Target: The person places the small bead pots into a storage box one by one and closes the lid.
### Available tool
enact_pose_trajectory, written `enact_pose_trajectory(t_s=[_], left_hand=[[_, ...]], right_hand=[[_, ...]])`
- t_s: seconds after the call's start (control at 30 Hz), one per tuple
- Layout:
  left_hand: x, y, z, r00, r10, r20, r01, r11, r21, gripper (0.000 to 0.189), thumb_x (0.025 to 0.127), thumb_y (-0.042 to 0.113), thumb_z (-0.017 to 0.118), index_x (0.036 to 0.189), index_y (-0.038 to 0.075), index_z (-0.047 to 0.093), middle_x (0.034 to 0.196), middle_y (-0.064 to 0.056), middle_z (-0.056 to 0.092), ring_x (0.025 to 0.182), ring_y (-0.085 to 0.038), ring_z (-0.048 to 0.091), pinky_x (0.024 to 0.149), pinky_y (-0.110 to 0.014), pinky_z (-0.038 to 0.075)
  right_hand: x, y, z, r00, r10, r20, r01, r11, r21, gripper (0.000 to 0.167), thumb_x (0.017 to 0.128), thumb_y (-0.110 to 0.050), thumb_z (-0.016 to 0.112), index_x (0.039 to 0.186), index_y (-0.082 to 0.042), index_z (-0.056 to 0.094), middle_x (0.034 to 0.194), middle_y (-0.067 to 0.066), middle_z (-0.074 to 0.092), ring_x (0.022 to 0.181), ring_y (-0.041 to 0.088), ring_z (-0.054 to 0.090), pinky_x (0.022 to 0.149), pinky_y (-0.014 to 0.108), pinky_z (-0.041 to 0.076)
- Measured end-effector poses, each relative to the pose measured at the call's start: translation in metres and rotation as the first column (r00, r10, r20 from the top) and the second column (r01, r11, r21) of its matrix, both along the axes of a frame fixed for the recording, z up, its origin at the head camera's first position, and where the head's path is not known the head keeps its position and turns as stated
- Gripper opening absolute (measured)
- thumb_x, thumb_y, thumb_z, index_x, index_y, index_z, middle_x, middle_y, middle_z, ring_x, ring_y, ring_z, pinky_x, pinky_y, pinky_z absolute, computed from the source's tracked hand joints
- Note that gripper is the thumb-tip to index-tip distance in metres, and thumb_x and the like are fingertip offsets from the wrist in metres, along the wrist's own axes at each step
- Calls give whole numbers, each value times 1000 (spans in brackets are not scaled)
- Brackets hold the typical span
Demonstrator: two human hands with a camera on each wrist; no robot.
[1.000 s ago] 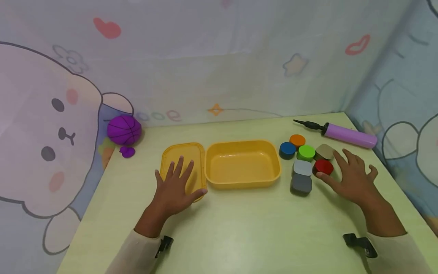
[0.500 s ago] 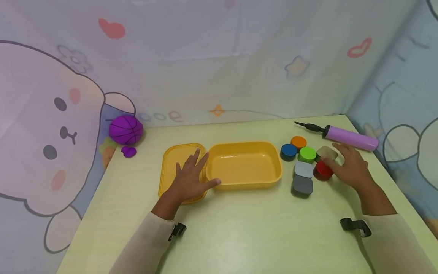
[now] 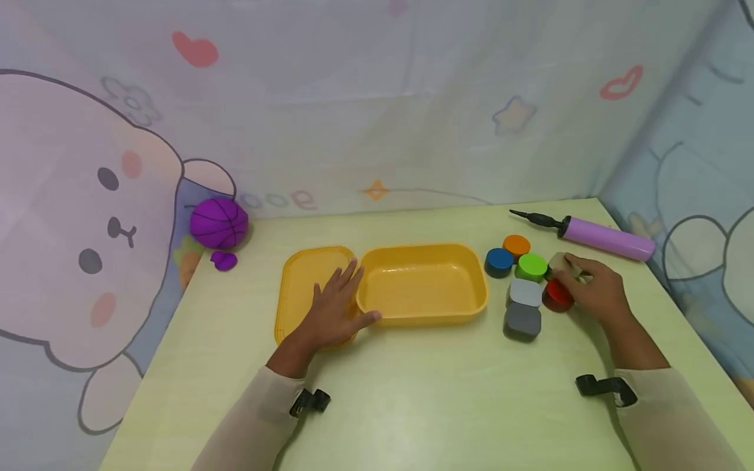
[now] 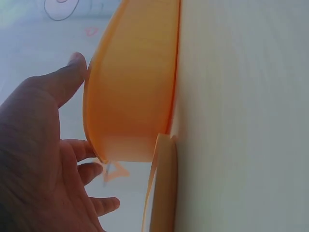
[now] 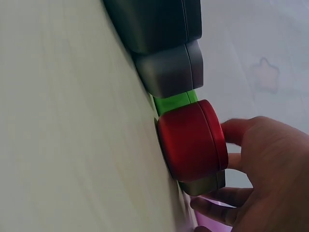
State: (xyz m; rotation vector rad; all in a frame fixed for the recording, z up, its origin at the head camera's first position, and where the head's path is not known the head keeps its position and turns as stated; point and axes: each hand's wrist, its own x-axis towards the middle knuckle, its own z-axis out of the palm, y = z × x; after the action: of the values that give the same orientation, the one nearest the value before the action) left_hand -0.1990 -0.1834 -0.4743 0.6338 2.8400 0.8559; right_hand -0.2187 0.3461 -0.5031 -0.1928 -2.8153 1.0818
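A beige tin (image 3: 557,262) stands at the back right of a cluster of small tins, and my right hand (image 3: 599,292) reaches over it, thumb and fingers around its sides. The right wrist view shows the tin (image 5: 203,184) partly hidden behind a red tin (image 5: 193,140), with my curled fingers next to it. My left hand (image 3: 336,313) is spread over a flat yellow lid (image 3: 292,288), its fingers at the left end of a yellow box (image 3: 421,320). In the left wrist view my thumb touches the box's rim (image 4: 88,96).
Near the red tin stand light grey (image 3: 525,292), dark grey (image 3: 522,320), green (image 3: 532,267), blue (image 3: 499,262) and orange (image 3: 516,245) tins. A purple hand pump (image 3: 609,239) lies behind them. A purple ball (image 3: 219,224) and a small purple duck (image 3: 224,261) are at the far left.
My right hand has moved left onto the beige tin, and its fingers have closed in around it. My left hand has shifted right from the lid to the box's edge.
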Motion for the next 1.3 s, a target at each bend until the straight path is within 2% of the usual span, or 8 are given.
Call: enact_pose_trajectory(t_s=[0.17, 0.33, 0.6, 0.73, 0.97, 1.17, 1.23, 1.3], left_hand=[[1, -1, -3, 1000, -4, 7, 4, 1000, -14, 102, 103, 66, 64, 177, 18, 13, 186, 3, 5, 172, -44, 4, 123, -89, -5], [-1, -3, -6, 999, -11, 37, 12, 1000, -5, 103, 103, 68, 62, 177, 20, 8, 186, 5, 2, 173, -42, 0, 123, -88, -9], [-1, -1, -8, 998, -25, 64, 23, 999, 40, 105, 104, 65, 64, 177, 18, 7, 186, 3, 2, 172, -45, 0, 122, -88, -11], [2, -1, -7, 996, -26, 85, 22, 999, 45, 105, 104, 63, 65, 177, 17, 5, 186, 4, 0, 172, -44, -2, 123, -87, -11], [0, -2, -7, 998, -37, 59, 34, 998, 51, 105, 104, 65, 63, 177, 17, 6, 186, 3, 0, 172, -46, -3, 122, -88, -11], [-5, -4, -9, 997, -43, 58, 41, 998, 43, 106, 103, 70, 60, 177, 20, 3, 186, 4, -2, 172, -44, -4, 122, -87, -12], [-5, -4, -9, 997, -43, 58, 41, 998, 39, 106, 104, 70, 61, 177, 21, 3, 186, 5, -2, 172, -44, -4, 123, -87, -12], [-5, -4, -8, 998, -42, 56, 40, 999, 35, 105, 104, 70, 60, 177, 21, 3, 186, 5, -2, 173, -43, -5, 123, -87, -12]], right_hand=[[2, -4, -1, 999, -17, -33, 17, 1000, 10, 62, 111, -44, 61, 158, -5, 56, 148, 39, 60, 127, 52, 61, 95, 53, 52], [2, -4, -3, 1000, -26, -11, 25, 1000, -15, 63, 111, -44, 60, 161, -6, 53, 153, 40, 55, 135, 54, 57, 108, 68, 48], [5, -1, -5, 1000, -18, -24, 18, 1000, 1, 63, 113, -42, 57, 161, -2, 51, 149, 40, 58, 130, 54, 58, 106, 70, 47], [7, -2, -4, 999, -27, -40, 26, 1000, -7, 62, 113, -40, 57, 159, 1, 53, 151, 41, 56, 134, 58, 56, 109, 73, 45], [8, -5, 5, 991, -43, -130, 43, 999, -7, 60, 113, -36, 57, 159, 3, 53, 149, 39, 59, 134, 56, 56, 109, 71, 46], [7, -6, 17, 973, -41, -226, 47, 999, 19, 56, 112, -30, 65, 156, 4, 56, 149, 38, 60, 139, 59, 55, 114, 75, 43], [6, -6, 20, 961, -39, -273, 46, 999, 20, 53, 109, -26, 69, 152, 4, 60, 145, 37, 64, 134, 56, 59, 112, 71, 47], [5, -7, 22, 945, -36, -324, 44, 999, 19, 50, 107, -21, 73, 149, 4, 63, 140, 36, 67, 128, 52, 62, 109, 52, 52]])
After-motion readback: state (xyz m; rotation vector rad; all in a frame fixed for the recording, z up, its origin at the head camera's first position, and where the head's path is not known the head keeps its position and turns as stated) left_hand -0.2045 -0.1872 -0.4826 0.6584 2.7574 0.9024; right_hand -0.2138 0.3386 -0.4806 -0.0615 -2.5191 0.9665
